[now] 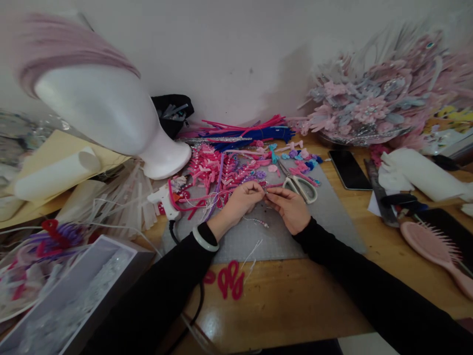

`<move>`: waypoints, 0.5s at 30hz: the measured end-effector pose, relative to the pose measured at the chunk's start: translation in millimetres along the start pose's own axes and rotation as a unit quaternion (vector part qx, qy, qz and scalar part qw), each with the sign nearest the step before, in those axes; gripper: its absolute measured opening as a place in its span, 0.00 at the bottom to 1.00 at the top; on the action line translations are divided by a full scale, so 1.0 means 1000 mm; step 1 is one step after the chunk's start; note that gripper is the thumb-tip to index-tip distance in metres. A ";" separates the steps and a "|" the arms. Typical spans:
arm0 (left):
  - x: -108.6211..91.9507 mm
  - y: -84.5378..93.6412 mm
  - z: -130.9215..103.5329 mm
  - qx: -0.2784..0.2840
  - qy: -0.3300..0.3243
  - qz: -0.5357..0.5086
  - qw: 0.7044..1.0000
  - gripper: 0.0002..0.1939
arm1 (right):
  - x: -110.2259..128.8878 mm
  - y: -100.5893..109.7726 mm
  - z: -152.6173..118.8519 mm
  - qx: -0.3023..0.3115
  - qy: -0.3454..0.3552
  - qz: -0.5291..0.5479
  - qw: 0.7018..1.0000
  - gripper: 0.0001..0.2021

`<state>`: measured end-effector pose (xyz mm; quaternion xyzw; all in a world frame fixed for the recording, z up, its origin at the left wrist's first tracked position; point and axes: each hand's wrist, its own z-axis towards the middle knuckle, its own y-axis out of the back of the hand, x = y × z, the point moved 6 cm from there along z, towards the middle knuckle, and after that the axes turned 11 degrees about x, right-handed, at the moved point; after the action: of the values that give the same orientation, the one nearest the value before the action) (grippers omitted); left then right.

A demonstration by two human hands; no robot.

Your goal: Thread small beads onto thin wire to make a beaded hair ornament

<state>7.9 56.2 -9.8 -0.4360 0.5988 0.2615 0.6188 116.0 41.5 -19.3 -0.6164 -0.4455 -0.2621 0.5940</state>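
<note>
Left hand (246, 199): thumb and index pressed together at the tips, other fingers curled in. Right hand (290, 209): thumb and index also pinching, rest bent loosely. Both pinch a small piece (265, 191), fingertips nearly meeting; piece too small and partly covered, can't tell what it is. It's above the gray mat (273, 244), mat on wooden bench (299, 296). Beaded strand (260, 222) between and below the hands; can't tell if it joins the piece. Scissors (300, 188), handles toward the wearer, just beyond right hand. Pink fuzzy pieces (209, 167) heaped beyond left hand. White glue gun (165, 203) left of left hand, black cord. Red loops (231, 280) on bench, near side of mat. Phone (350, 169) and pink hairbrush (430, 242) off to the right.
</note>
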 end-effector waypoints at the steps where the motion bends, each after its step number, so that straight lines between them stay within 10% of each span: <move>1: 0.000 0.000 0.000 0.001 -0.002 0.000 1.000 0.05 | 0.000 0.000 0.000 0.000 -0.001 0.002 1.000 0.09; 15: -0.003 0.003 0.000 -0.024 -0.025 0.093 0.995 0.04 | -0.001 0.001 0.001 -0.010 -0.003 0.020 1.000 0.09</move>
<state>5.6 58.4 -7.8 -0.3868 0.6146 0.3433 0.5957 116.0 42.0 -20.5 -0.6316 -0.4322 -0.2528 0.5919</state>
